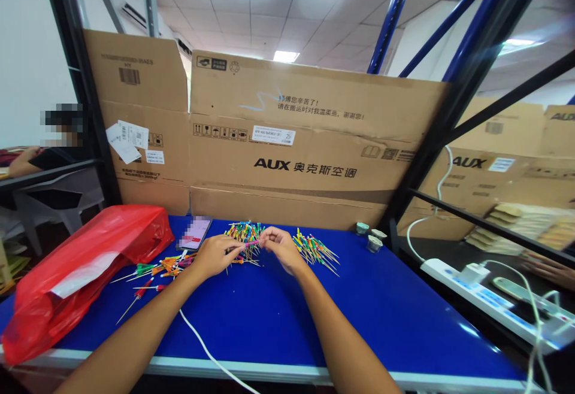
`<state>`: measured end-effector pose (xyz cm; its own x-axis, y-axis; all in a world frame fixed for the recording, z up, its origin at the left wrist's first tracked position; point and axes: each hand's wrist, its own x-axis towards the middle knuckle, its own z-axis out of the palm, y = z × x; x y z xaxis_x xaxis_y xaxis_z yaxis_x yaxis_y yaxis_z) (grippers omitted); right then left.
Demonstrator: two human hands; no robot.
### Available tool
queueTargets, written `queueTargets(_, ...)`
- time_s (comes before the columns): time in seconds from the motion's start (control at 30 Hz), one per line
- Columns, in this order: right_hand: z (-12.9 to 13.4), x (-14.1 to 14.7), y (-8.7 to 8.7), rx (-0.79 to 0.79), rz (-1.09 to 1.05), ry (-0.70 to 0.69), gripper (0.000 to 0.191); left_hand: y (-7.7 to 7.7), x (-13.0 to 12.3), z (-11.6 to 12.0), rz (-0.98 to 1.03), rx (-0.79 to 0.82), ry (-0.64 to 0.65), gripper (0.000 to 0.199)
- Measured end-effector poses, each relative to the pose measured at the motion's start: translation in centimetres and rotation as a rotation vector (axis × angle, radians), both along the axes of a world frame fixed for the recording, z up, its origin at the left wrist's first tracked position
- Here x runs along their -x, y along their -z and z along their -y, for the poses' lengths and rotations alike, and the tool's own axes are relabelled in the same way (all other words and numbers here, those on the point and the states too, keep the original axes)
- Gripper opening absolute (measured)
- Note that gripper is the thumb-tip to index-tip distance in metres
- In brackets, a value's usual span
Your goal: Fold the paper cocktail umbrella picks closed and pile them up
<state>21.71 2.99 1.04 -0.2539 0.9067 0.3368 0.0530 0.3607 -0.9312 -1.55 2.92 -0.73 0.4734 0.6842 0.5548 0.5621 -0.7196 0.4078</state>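
Your left hand (214,256) and right hand (281,247) pinch 1 pink-banded stick (251,243) between them, above a central heap of coloured sticks (245,239). A right heap (314,253) and a left heap (166,268) lie on the blue table (269,322), with a phone (194,232) and a red plastic bag (85,274) further left.

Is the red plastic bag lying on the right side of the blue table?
No, the red plastic bag lies at the left end of the blue table.
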Motion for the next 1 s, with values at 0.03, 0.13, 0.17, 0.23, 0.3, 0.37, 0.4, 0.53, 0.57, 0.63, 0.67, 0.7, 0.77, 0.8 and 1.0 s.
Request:
queueTargets(0.03,-0.1,-0.3,-0.1,0.002,0.003,0.010,0.013,0.0,0.1,0.0,0.023,0.007,-0.018,0.027)
queueTargets(0.13,0.0,-0.8,-0.2,0.018,0.107,-0.048,0.010,0.2,0.2,-0.3,0.145,0.087,-0.053,0.031)
queueTargets(0.17,0.2,-0.9,0.0,0.023,0.176,-0.104,0.009,0.2,0.1,-0.4,0.202,0.131,-0.053,0.033)
queueTargets(0.23,0.6,-0.6,0.5,0.022,0.343,-0.234,0.006,0.4,0.0,-0.7,0.330,0.222,-0.040,0.037)
queueTargets(0.3,1.2,-0.2,1.0,0.007,0.508,-0.314,0.007,0.4,-0.2,-0.9,0.444,0.309,-0.011,0.039)
queueTargets(0.37,1.6,0.2,1.1,-0.028,0.614,-0.321,0.011,0.4,-0.3,-1.1,0.526,0.393,0.035,0.042)
queueTargets(0.4,1.7,0.4,1.0,-0.055,0.634,-0.307,0.014,0.4,-0.4,-1.2,0.554,0.434,0.062,0.043)
queueTargets(0.53,1.4,0.5,0.1,-0.189,0.533,-0.149,0.024,0.7,-1.0,-1.0,0.585,0.575,0.168,0.043)
queueTargets(0.57,1.2,0.5,-0.1,-0.211,0.489,-0.086,0.027,0.7,-1.2,-0.9,0.575,0.602,0.193,0.042)
queueTargets(0.63,0.9,0.7,-0.2,-0.232,0.397,0.009,0.032,0.9,-1.5,-0.4,0.545,0.642,0.239,0.040)
queueTargets(0.67,0.7,0.8,-0.1,-0.233,0.355,0.027,0.032,0.9,-1.7,-0.2,0.528,0.653,0.260,0.040)
queueTargets(0.7,0.7,0.9,0.0,-0.229,0.316,0.025,0.032,0.9,-1.9,0.1,0.511,0.658,0.280,0.039)
queueTargets(0.77,0.6,1.2,0.3,-0.214,0.260,-0.014,0.031,0.8,-2.1,0.5,0.486,0.653,0.310,0.039)
queueTargets(0.8,0.7,1.3,0.5,-0.205,0.242,-0.031,0.031,0.7,-2.1,0.6,0.478,0.645,0.316,0.038)
queueTargets(1.0,0.6,1.3,0.9,-0.201,0.270,-0.015,0.031,0.9,-1.7,0.1,0.390,0.503,0.173,0.037)
